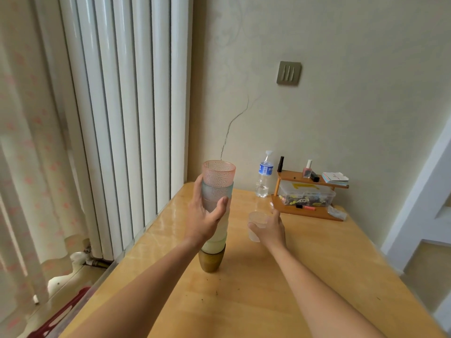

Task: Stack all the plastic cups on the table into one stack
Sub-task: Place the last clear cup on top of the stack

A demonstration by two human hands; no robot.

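Left hand [207,215] fingers grasp the stack [216,211] standing on the counter [268,289]; right hand [271,228] fingers grasp a clear cup [256,224]. Bare wood lies nearer than both; radiator [122,118] left of the edge.

Cup stack [216,211]: upright on table, pink textured top, brown base. Clear cup [256,225]: single, just right of stack.
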